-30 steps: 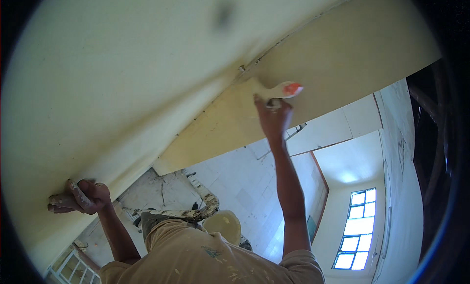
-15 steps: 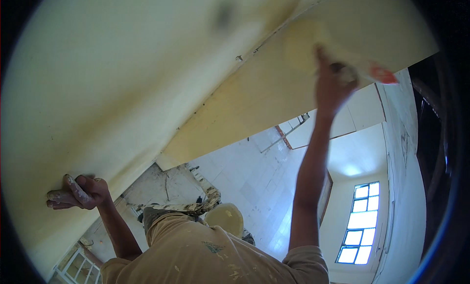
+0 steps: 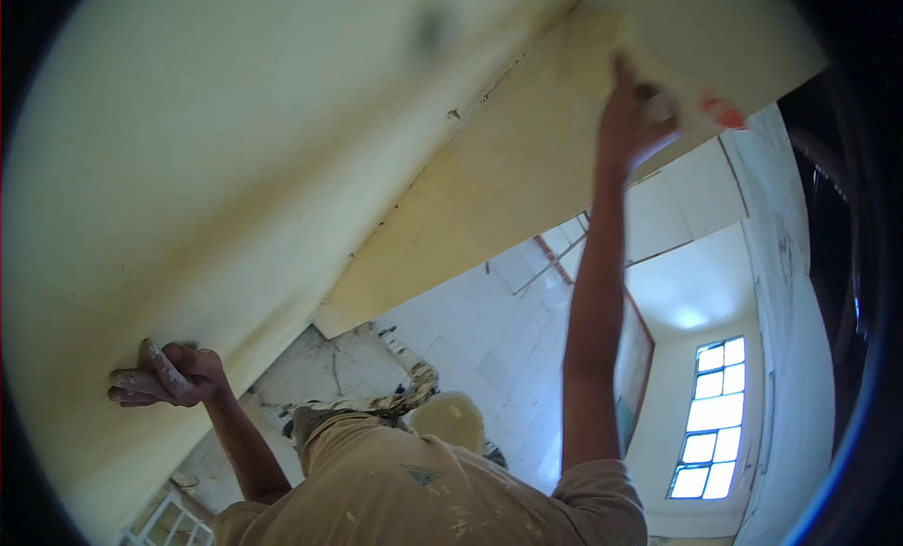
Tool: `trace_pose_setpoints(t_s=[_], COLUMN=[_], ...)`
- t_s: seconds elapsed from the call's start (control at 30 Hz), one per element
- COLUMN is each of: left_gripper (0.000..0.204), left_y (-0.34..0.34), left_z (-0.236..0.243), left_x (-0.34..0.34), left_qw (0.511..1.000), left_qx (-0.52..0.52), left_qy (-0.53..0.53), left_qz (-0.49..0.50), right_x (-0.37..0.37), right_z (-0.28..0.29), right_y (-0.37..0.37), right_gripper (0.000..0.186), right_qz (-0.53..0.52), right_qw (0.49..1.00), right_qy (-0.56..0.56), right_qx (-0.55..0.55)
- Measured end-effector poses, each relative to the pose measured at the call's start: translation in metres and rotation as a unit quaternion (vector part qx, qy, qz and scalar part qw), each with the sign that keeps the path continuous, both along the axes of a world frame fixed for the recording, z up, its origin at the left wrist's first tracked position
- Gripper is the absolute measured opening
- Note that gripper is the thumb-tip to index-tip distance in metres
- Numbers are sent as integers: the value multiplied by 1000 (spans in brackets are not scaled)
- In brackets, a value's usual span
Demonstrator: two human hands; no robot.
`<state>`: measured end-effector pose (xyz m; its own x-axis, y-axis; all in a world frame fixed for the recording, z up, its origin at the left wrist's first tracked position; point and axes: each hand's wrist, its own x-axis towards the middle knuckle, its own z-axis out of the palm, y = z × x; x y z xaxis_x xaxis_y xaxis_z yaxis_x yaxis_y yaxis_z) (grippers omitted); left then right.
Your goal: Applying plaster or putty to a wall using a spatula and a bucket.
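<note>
My right hand (image 3: 635,123) is raised to the underside of a cream-painted beam or ledge (image 3: 489,189), its fingers closed round a pale tool with a red end (image 3: 721,111). Blur and the similar cream colour behind it hide the tool's exact kind; a broad pale part extends beyond my fingers. Low on the left, my left hand (image 3: 165,375) is at the cream wall (image 3: 169,189), fingers half bent and apart, nothing visible in them. Whitish smears coat those fingers.
A paint-spattered plank or scaffold piece (image 3: 409,372) and a pale yellow bucket-like object (image 3: 450,422) are below me. The pale floor (image 3: 470,330) lies far down. A gridded window (image 3: 710,419) is at right, a white metal frame (image 3: 169,522) at lower left.
My right hand and the tool have moved slightly up and left along the cream surface. The left hand appears a little further right as the whole view has shifted.
</note>
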<state>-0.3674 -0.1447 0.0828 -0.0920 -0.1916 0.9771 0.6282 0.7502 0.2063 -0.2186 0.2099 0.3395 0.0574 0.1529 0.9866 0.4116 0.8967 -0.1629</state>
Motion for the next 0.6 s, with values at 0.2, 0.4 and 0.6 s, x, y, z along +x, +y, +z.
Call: trace_pose_setpoints(t_s=[0.2, 0.4, 0.6], left_gripper=[27, 25, 26], left_y=[4, 2, 4], left_z=[6, -1, 7], left_x=[6, 6, 6], left_qw=[1000, 999, 1000], left_qx=[11, -5, 14], left_qy=[8, -31, -5], left_qz=[6, -19, -10], right_x=[17, 12, -4], right_z=[23, -92, 11], right_y=[-22, -14, 12], right_gripper=[29, 34, 33], right_qz=[101, 69, -142], right_qw=[994, 972, 975], right_qy=[18, -147, -172], right_qx=[-24, -169, -7])
